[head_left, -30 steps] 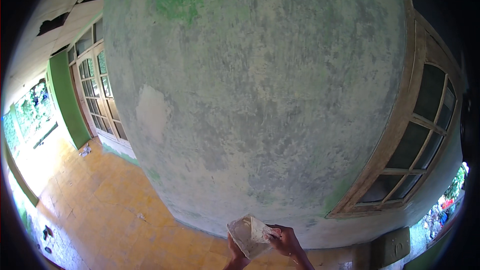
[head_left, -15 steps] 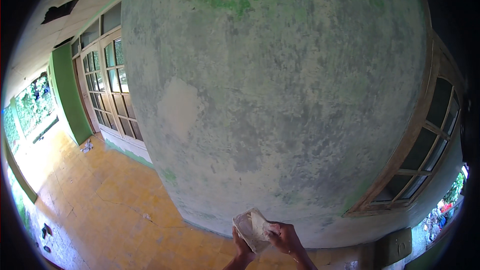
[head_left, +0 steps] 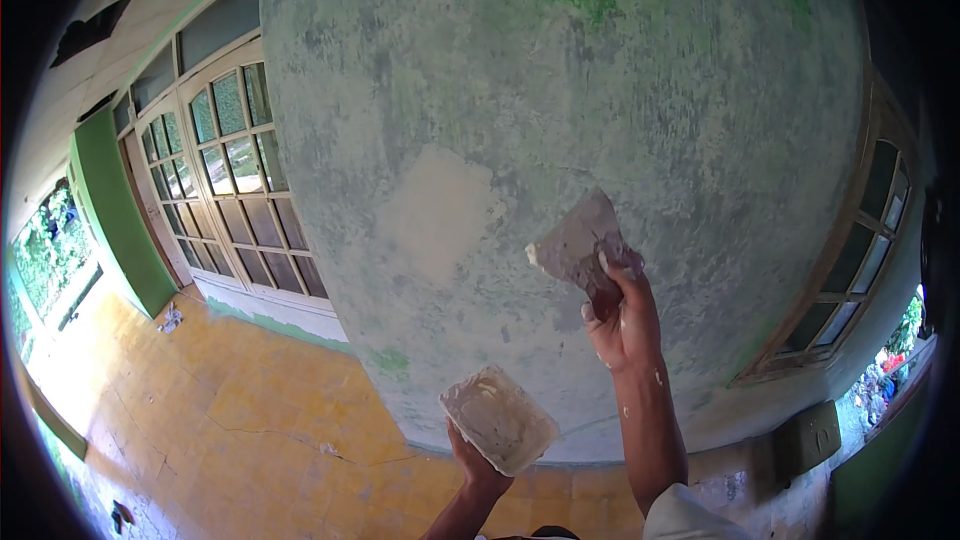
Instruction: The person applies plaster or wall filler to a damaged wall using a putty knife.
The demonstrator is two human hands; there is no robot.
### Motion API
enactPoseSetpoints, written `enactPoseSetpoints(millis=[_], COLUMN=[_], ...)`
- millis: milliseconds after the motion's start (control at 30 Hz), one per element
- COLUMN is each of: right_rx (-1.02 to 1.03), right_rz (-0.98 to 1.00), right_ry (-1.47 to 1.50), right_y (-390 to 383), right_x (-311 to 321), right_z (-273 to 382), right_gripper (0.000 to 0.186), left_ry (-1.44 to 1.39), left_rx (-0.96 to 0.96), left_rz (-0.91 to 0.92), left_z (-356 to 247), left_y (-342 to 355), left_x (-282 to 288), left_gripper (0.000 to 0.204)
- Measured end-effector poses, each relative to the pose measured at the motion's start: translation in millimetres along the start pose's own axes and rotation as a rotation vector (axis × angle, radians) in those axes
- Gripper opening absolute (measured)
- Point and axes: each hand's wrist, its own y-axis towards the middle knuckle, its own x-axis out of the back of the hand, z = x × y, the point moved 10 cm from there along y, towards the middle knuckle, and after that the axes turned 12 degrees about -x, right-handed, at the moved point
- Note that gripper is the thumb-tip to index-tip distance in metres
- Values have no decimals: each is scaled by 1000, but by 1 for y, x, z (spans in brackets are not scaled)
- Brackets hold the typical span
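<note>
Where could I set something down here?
Probably on the yellow floor between the glazed doors and the left hand, avoiding one small pale scrap. It's crowded before the wall, where that hand holds a tray and the right hand a scraper.

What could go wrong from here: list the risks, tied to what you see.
1. The pale blob on the left corner of the scraper could drop onto the yellow floor.
2. The container appears supported only by the left hand, so it might slip or tip.
3. Pale smears mark the right hand; if they are wet, its grip on the scraper might slide.
</note>
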Motion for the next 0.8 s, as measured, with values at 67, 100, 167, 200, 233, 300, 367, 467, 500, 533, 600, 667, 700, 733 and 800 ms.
enactPoseSetpoints(millis=[67, 100, 167, 200, 233, 300, 367, 467, 500, 533, 600, 667, 700, 733, 800], right_rx=[-1, -13, -16, 38, 90, 312, 772, 1435, 1831, 1837, 2057, 2066, 2108, 2145, 2161], right_rz=[69, 121, 177, 178, 177, 135, 75, 46, 30, 32, -10, -4, 1, 5, 18], right_ry=[30, 46, 60, 32, 5, -182, -548, -1043, -1344, -1348, -1532, -1574, -1621, -1666, -1688], right_y=[11, 17, 32, 40, 48, 59, 62, 56, 45, 57, 72, 92, 99, 106, 117], right_x=[-21, -29, -45, -55, -64, -96, -138, -202, -227, -235, -256, -260, -261, -263, -269], right_z=[4, 5, 9, 19, 29, 64, 104, 137, 123, 132, 125, 133, 132, 129, 133], right_gripper=[31, 30, 28, 26, 24, 22, 23, 38, 49, 49, 60, 61, 61, 60, 60], left_ry=[-44, -24, -4, -6, -7, -20, -28, -9, 0, 9, -10, -32, -40, -44, -32], left_rx=[23, 10, -2, -1, 1, 24, 34, 19, 15, 12, 13, 19, 24, 28, 38], left_rz=[27, 9, 1, 20, 37, 26, 10, 25, 13, -3, -21, -38, -39, -44, -17], left_z=[-7, -11, -17, -19, -20, -20, -24, -23, -23, -22, -20, -16, -15, -17, -22], left_y=[9, 12, 21, 26, 30, 37, 44, 62, 68, 74, 86, 95, 99, 102, 109], left_x=[0, 2, 7, 6, 7, 10, 12, 6, 5, 7, 12, 16, 18, 17, 9], left_gripper=[73, 73, 73, 73, 72, 72, 71, 70, 70, 70, 70, 70, 70, 70, 70])
